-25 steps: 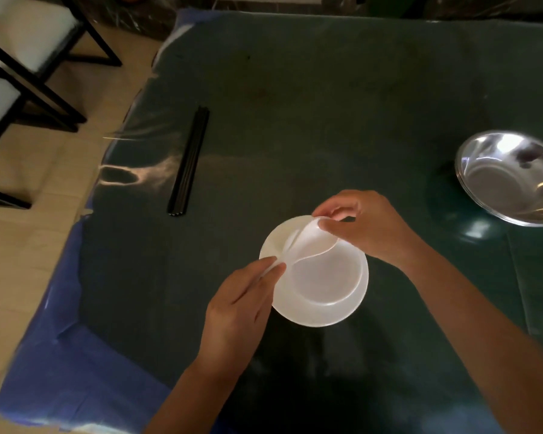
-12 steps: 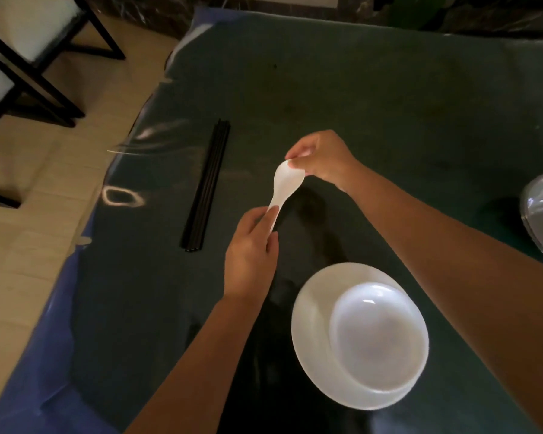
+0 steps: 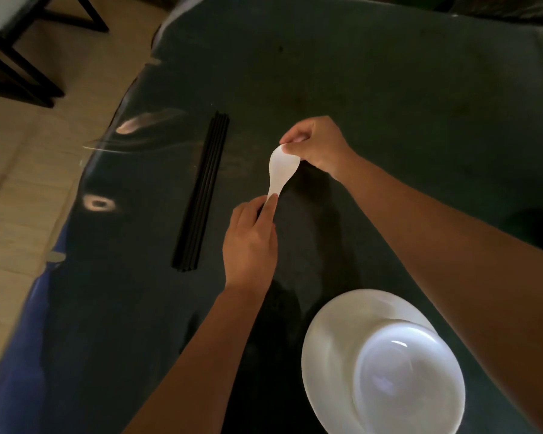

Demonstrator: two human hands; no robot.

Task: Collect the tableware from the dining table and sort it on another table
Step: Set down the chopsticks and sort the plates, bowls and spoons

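I see the white spoon [image 3: 280,172] held over the dark table [image 3: 389,89]: my right hand [image 3: 318,145] pinches its bowl end, my left hand [image 3: 251,242] pinches its handle. Left of the spoon lie black chopsticks [image 3: 203,195]; nearer me, a white bowl [image 3: 402,380] sits on a white plate [image 3: 333,333].

We see the spoon [image 3: 279,172] only in part: its handle end is hidden under the left hand's fingers [image 3: 268,211]. The right forearm [image 3: 470,264] covers part of the plate [image 3: 329,346], whose lower rim the frame cuts off. Only a chair's [image 3: 10,57] legs show at top left.
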